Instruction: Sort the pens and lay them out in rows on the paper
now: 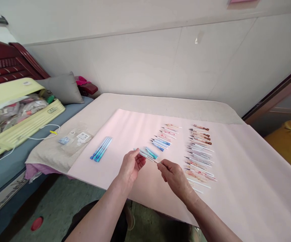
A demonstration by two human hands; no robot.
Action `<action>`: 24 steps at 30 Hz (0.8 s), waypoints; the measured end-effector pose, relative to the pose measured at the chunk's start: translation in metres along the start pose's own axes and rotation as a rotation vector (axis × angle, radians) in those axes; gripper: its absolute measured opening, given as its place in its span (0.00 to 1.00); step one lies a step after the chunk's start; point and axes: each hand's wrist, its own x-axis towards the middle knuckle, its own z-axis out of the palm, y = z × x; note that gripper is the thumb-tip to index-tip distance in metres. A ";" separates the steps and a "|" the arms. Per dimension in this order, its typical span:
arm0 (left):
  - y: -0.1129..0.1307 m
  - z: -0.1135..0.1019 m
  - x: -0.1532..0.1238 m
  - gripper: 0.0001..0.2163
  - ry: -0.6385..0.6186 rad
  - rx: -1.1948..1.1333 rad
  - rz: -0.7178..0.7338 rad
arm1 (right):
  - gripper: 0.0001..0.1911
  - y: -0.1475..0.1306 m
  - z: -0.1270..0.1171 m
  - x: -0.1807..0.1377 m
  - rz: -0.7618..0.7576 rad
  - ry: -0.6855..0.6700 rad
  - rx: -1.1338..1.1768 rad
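A pale blue and white pen spans the gap between my hands, above the pink sheet. My left hand is closed on its barrel with thumb and fingers. At the other end, the fingertips of my right hand pinch a thin white stick in line with the barrel; I cannot tell whether the two are joined. Just behind lie loose blue-green pen pieces. Further back is a row of blue and pinkish pen parts. To the left, several blue pens lie side by side.
A long column of patterned pens and white sticks lies right of my right hand. Clear plastic packaging rests left of the pink sheet. An open yellow suitcase and a grey pillow are on the bed.
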 end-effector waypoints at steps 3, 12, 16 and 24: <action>-0.006 0.004 -0.006 0.08 -0.063 0.025 -0.024 | 0.15 -0.001 0.002 0.002 0.115 -0.044 0.296; -0.001 0.001 -0.001 0.04 0.036 -0.065 0.006 | 0.06 -0.008 -0.020 0.003 0.207 -0.085 0.662; 0.004 -0.003 0.004 0.02 0.063 -0.128 -0.051 | 0.05 -0.005 -0.039 0.004 0.209 -0.049 0.694; -0.006 0.007 -0.010 0.05 -0.154 -0.048 -0.126 | 0.06 -0.005 -0.027 0.005 0.157 -0.003 0.618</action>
